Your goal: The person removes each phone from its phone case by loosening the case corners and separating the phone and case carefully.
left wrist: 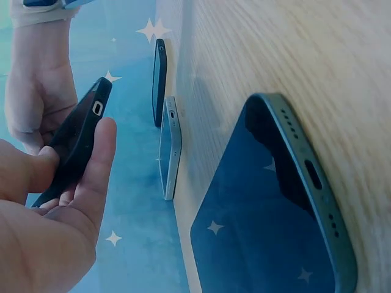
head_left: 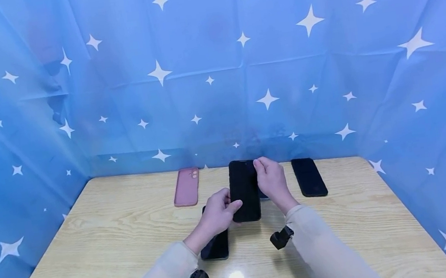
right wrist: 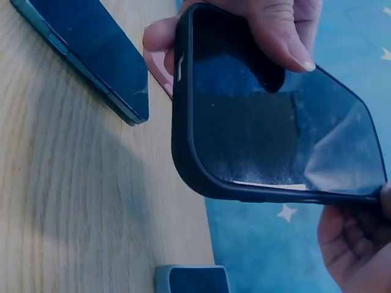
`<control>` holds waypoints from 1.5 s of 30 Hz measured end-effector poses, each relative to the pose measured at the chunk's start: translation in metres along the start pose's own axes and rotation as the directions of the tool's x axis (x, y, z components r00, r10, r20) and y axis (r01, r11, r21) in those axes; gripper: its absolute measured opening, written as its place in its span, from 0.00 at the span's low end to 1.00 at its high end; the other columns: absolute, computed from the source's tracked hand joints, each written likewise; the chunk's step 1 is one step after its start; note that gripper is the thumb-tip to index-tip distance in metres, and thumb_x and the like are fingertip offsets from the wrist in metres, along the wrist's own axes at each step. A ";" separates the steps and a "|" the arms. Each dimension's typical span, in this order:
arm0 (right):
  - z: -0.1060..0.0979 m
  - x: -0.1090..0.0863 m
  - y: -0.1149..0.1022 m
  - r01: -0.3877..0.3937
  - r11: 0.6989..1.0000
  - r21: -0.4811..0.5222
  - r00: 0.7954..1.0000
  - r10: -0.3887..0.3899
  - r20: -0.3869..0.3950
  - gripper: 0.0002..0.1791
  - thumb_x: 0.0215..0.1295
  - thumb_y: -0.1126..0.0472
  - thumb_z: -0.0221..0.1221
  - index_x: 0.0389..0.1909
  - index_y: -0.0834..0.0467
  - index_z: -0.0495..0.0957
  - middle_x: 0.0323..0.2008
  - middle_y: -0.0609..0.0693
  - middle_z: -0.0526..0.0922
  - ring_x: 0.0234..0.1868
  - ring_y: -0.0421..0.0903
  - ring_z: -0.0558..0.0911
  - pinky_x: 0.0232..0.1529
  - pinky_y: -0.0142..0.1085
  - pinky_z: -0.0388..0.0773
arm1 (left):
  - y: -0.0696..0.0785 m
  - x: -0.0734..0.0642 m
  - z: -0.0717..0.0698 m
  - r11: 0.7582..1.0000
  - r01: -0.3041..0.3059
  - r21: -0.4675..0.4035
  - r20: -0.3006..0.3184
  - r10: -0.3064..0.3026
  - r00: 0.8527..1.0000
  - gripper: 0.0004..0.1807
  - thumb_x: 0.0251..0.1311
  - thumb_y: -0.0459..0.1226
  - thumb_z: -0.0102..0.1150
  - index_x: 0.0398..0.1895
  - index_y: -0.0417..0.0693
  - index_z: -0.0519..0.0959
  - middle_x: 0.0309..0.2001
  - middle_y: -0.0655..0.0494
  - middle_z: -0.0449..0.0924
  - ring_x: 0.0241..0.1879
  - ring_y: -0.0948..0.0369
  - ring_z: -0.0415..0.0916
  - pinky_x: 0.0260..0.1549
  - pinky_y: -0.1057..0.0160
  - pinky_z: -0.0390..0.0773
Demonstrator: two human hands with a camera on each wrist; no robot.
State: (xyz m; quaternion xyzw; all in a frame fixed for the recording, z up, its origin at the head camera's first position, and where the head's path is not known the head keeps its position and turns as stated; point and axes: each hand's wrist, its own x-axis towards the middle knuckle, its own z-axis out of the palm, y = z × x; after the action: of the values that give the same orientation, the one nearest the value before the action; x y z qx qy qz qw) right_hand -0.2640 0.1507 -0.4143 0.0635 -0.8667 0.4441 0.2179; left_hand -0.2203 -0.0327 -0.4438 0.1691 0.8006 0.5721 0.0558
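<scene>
Above the middle of the table, we see a phone in a black case held up off the wood, its dark screen toward the person. The left hand grips its lower left part, thumb on the glass and fingers behind, while the right hand pinches it near the upper right corner. In the right wrist view we find the rim following the screen along the edges that show, so we judge this phone nearly or fully seated (the corner at the right hand is too covered for us to tell). What looks left is whatever lies out of hand: below the left hand, a green-edged phone rests flat, and behind the held one we catch a pale-edged phone; we make out no case on either. Farther right a dark phone lies flat, and whether it wears a case we cannot say. Over to the left, near the back edge, a pink case lies with no phone showing in it. Beyond everything, we face a blue curtain with white stars.
</scene>
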 end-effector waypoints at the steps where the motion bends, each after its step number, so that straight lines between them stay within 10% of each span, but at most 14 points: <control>1: 0.001 0.000 0.000 0.003 1.000 -0.014 1.000 -0.003 -0.010 0.18 0.80 0.65 0.51 0.25 0.63 0.75 0.20 0.54 0.70 0.26 0.53 0.73 0.32 0.40 0.68 | 0.001 0.000 0.001 1.000 0.000 0.010 -0.004 0.000 1.000 0.06 0.74 0.32 0.58 0.39 0.37 0.76 0.30 0.48 0.84 0.32 0.56 0.86 0.29 0.52 0.88; 12: 0.003 -0.002 0.004 -0.088 0.995 0.035 0.996 0.088 0.001 0.25 0.81 0.67 0.48 0.18 0.58 0.59 0.17 0.46 0.54 0.21 0.48 0.60 0.35 0.40 0.64 | 0.003 -0.003 0.001 0.998 0.047 -0.032 0.022 -0.046 0.999 0.04 0.76 0.29 0.54 0.39 0.37 0.75 0.30 0.48 0.81 0.26 0.54 0.85 0.27 0.48 0.88; 24: 0.000 -0.001 0.010 -0.236 0.937 0.259 0.972 0.230 0.054 0.20 0.82 0.65 0.47 0.24 0.62 0.70 0.21 0.46 0.61 0.29 0.46 0.66 0.37 0.34 0.65 | 0.005 -0.002 -0.002 0.998 0.034 -0.060 0.054 -0.031 0.998 0.11 0.76 0.30 0.53 0.32 0.38 0.68 0.20 0.56 0.62 0.21 0.44 0.82 0.28 0.47 0.88; 29: 0.002 0.000 0.011 -0.308 0.854 0.419 0.951 0.286 0.115 0.24 0.83 0.65 0.45 0.19 0.59 0.66 0.19 0.44 0.61 0.24 0.40 0.65 0.30 0.28 0.63 | 0.004 -0.001 -0.004 0.995 0.014 -0.097 0.064 -0.008 0.998 0.05 0.76 0.29 0.53 0.40 0.34 0.74 0.27 0.50 0.75 0.26 0.46 0.85 0.28 0.46 0.88; 37: 0.001 0.001 0.016 -0.460 0.590 0.663 0.885 0.362 0.292 0.19 0.84 0.65 0.41 0.36 0.61 0.79 0.26 0.43 0.80 0.25 0.36 0.77 0.28 0.28 0.76 | 0.004 0.002 -0.006 0.995 -0.016 -0.094 0.061 0.021 0.998 0.05 0.75 0.28 0.54 0.41 0.32 0.76 0.30 0.45 0.81 0.26 0.46 0.86 0.27 0.45 0.88; 45: 0.000 0.002 0.019 -0.485 0.620 0.617 0.874 0.324 0.361 0.18 0.86 0.60 0.40 0.42 0.63 0.77 0.27 0.43 0.81 0.28 0.38 0.80 0.34 0.30 0.79 | 0.000 0.003 -0.006 0.990 0.053 -0.132 0.025 -0.050 0.998 0.06 0.75 0.29 0.53 0.42 0.31 0.77 0.30 0.48 0.80 0.28 0.49 0.86 0.26 0.47 0.88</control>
State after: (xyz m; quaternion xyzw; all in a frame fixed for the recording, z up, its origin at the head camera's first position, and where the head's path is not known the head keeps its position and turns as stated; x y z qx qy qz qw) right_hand -0.2716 0.1627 -0.4275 -0.0106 -0.6466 0.7624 -0.0229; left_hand -0.2253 -0.0374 -0.4415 0.1506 0.7642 0.6206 0.0903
